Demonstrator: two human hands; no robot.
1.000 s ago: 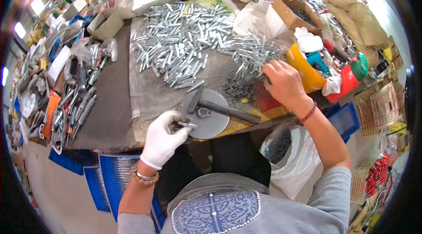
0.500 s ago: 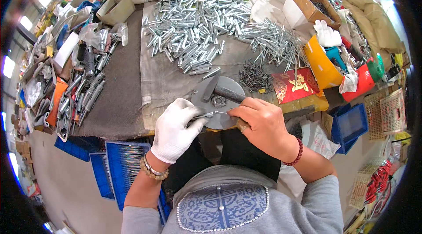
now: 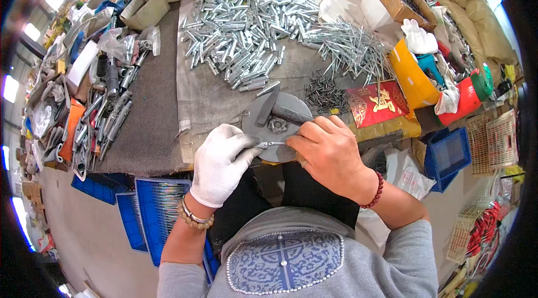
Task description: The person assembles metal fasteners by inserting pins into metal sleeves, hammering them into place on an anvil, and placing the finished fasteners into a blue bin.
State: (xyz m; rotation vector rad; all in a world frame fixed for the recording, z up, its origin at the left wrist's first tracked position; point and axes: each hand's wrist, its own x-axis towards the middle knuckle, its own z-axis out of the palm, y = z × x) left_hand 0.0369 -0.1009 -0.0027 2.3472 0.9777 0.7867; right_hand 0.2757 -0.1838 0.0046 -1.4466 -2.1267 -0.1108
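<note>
My left hand [image 3: 219,163], in a white glove, pinches a small silvery metal tube [image 3: 262,145] between thumb and fingers. From the other side my bare right hand [image 3: 332,149] pinches a thin metal rod [image 3: 278,143], which lines up with the tube's end. Both hands are over the near edge of a round grey metal plate [image 3: 288,155]. A hammer [image 3: 286,113] is over the plate, its head to the left. The hammer's handle runs up to my right fingers; I cannot tell whether they grip it. A dark round fitting [image 3: 277,125] sits mid-plate.
Beyond the plate spread a heap of silvery tubes [image 3: 241,29], a pile of thin rods [image 3: 353,51] and small dark pins [image 3: 325,92]. A red envelope [image 3: 378,103] and a yellow container [image 3: 412,74] are at right. Metal parts [image 3: 115,107] crowd the left; blue crates [image 3: 159,186] stand below.
My right hand has shifted slightly left, toward the left hand. The tube and rod now lie closer to one straight line. The hammer's head has tilted a little.
</note>
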